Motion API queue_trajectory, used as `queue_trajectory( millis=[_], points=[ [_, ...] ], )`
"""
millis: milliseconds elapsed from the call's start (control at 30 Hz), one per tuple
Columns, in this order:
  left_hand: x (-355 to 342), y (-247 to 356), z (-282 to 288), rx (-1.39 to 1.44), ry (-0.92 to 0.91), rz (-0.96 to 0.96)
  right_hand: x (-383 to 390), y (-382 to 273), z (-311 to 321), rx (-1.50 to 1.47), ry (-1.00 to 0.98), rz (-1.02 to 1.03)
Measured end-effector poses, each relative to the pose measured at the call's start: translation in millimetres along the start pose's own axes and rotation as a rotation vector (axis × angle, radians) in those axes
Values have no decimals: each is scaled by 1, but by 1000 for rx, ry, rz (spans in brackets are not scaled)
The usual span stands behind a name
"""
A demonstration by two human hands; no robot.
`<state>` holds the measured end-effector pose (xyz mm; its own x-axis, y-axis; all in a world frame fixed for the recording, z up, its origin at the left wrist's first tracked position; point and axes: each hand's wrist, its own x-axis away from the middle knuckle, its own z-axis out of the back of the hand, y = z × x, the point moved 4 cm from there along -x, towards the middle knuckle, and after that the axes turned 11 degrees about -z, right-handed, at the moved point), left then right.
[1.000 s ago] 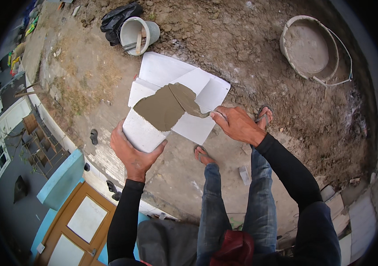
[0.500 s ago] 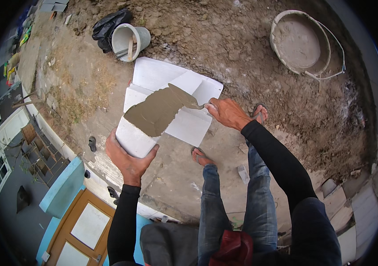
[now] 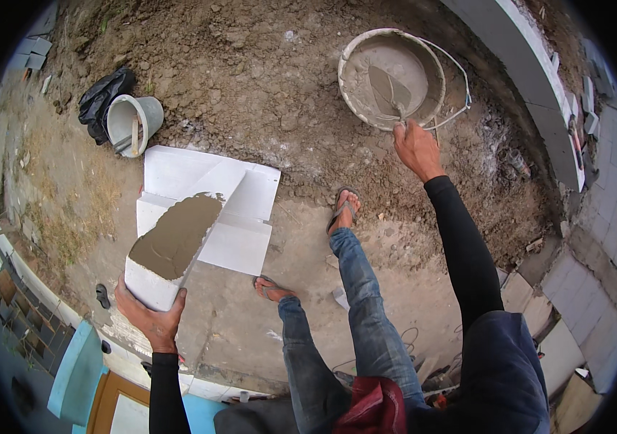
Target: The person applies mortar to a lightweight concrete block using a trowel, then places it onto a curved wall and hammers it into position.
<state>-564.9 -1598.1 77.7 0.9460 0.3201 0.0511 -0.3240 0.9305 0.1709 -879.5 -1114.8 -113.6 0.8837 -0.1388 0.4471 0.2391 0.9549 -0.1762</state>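
At lower left, my left hand (image 3: 148,318) grips a white block (image 3: 153,287) whose top carries a thick grey-brown mortar layer (image 3: 172,237). The block is over white sheets (image 3: 232,249) lying on the ground. At upper right, my right hand (image 3: 417,153) is closed on the handle of a trowel (image 3: 386,88). The blade is inside a wide mortar bucket (image 3: 353,101) with a wire handle, over its grey contents.
A pail (image 3: 146,126) with sticks stands by a black plastic bag (image 3: 104,92) at upper left. Rough soil meets concrete near my sandalled feet. A grey block wall (image 3: 551,130) runs along the right, and a light-blue ledge (image 3: 70,365) appears at lower left.
My right hand has carried the trowel from the block's mortar up into the bucket. The view has swung right, so the block, sheets and pail sit further left, with my left hand still gripping.
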Motion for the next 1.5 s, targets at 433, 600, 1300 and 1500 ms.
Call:
queue_trajectory(
  millis=[433,600,1300,1500],
  points=[
    [3,-3,0,30,3,2,-41,8,-42,-598,-422,-208],
    [0,2,0,33,29,-23,0,23,-34,-940,-431,-317],
    [2,-3,0,151,-31,65,249,-149,-244,-619,-244,503],
    [-3,3,1,150,-15,22,246,-116,-152,-629,-427,308]
  ],
)
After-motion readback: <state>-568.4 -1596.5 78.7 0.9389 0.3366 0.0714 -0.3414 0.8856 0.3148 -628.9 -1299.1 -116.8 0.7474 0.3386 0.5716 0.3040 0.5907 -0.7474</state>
